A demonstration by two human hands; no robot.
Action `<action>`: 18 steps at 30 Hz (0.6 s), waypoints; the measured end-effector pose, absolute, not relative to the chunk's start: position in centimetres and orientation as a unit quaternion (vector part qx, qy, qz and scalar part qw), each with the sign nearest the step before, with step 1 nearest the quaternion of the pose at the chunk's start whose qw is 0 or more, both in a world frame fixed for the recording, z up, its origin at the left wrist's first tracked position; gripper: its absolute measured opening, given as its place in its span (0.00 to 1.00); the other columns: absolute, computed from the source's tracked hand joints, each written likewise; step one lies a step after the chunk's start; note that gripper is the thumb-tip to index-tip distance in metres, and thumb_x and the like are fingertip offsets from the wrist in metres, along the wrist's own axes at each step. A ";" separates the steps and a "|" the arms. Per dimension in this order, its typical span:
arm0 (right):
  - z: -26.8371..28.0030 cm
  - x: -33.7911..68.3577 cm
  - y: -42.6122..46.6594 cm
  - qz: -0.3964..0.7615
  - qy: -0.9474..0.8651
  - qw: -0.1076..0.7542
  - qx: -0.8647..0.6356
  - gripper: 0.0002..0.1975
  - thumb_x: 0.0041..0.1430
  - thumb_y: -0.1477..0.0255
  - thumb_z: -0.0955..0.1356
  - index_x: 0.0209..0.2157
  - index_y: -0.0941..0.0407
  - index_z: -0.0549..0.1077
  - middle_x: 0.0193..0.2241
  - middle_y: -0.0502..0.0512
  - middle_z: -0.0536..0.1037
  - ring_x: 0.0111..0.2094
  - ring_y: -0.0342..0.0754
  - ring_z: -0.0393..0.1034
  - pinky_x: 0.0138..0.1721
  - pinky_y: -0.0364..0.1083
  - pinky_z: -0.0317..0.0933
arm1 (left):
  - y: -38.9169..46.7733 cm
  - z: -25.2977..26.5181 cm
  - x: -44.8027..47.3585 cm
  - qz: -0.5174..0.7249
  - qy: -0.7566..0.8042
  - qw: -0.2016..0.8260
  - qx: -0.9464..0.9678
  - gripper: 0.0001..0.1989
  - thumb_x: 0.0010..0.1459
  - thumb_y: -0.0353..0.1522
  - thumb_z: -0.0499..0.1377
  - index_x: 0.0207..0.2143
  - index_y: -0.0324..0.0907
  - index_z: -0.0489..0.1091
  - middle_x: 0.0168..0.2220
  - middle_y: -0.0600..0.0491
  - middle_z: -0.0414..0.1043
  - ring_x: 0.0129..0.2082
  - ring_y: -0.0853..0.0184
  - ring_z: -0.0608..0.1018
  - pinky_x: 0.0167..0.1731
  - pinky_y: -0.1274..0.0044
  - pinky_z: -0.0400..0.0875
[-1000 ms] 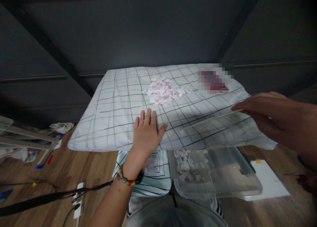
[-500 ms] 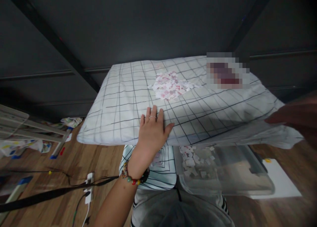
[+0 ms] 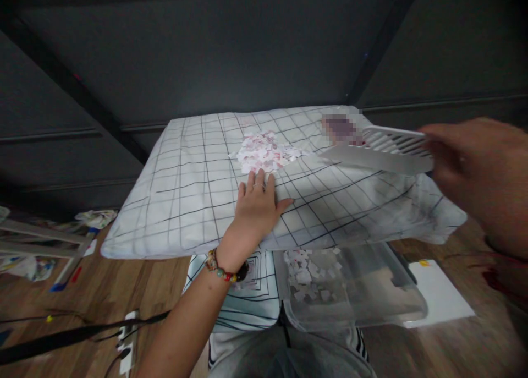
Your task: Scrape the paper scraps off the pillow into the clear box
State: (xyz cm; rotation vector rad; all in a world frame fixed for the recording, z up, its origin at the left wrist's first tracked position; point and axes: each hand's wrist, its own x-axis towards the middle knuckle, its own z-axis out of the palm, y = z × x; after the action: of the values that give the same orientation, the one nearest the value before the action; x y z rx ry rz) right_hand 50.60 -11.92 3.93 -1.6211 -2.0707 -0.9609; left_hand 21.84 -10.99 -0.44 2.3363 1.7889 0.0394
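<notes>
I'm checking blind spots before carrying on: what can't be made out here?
All in the head view:
Dark reddish item: identity hidden by pixelation.
Right hand: blur obscures how its fingers grip the white slotted piece; the right edge cuts part of it off.
Clear bin: far side hidden behind the edge of the checked cloth.
Patterned pad: partly covered by the left forearm.
Paper scraps: any print is too small to read.

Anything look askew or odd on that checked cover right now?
Yes: the checked cover looks crumpled at its near right corner, by the right hand, while its left side lies smoother. Some paper scraps also straggle rightward from their pile on it. The dark reddish item at the far right is pixelated, so I can't judge it.
</notes>
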 end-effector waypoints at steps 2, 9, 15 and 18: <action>3.9 49.7 -10.3 -0.370 -0.723 0.168 -0.559 0.13 0.55 0.75 0.60 0.38 0.59 0.75 0.26 0.61 0.76 0.27 0.49 0.66 0.27 0.47 0.52 | -10.6 -0.5 22.3 0.011 0.597 0.097 0.796 0.36 0.62 0.48 0.45 0.64 0.33 0.47 0.67 0.39 0.40 0.66 0.50 0.43 0.61 0.58 0.47; 2.2 48.5 -5.4 -0.343 -0.762 0.183 -0.518 0.15 0.52 0.79 0.63 0.41 0.59 0.74 0.28 0.60 0.77 0.28 0.48 0.64 0.30 0.48 0.51 | -11.2 -1.5 22.2 0.004 0.588 0.085 0.805 0.36 0.62 0.49 0.45 0.64 0.35 0.48 0.67 0.39 0.39 0.66 0.50 0.44 0.61 0.58 0.46; 2.5 45.3 -4.5 -0.300 -0.799 0.243 -0.461 0.16 0.57 0.78 0.60 0.44 0.57 0.72 0.34 0.58 0.78 0.35 0.50 0.68 0.36 0.48 0.57 | -11.4 -0.9 20.7 0.009 0.600 0.091 0.795 0.36 0.61 0.49 0.46 0.64 0.37 0.48 0.68 0.40 0.37 0.66 0.50 0.43 0.61 0.58 0.47; 3.0 42.9 -4.0 -0.282 -0.820 0.231 -0.441 0.17 0.57 0.79 0.58 0.44 0.54 0.71 0.34 0.55 0.77 0.38 0.51 0.68 0.39 0.50 0.58 | -10.9 -0.7 19.0 0.018 0.623 0.079 0.778 0.36 0.61 0.50 0.44 0.65 0.38 0.47 0.67 0.39 0.38 0.66 0.48 0.44 0.59 0.55 0.51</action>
State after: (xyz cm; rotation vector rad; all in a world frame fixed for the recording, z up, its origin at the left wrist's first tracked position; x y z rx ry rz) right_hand 42.93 -4.03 3.03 -1.2138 -2.2539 -0.7758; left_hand 19.04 -10.87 -0.74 2.3283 1.8650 0.0529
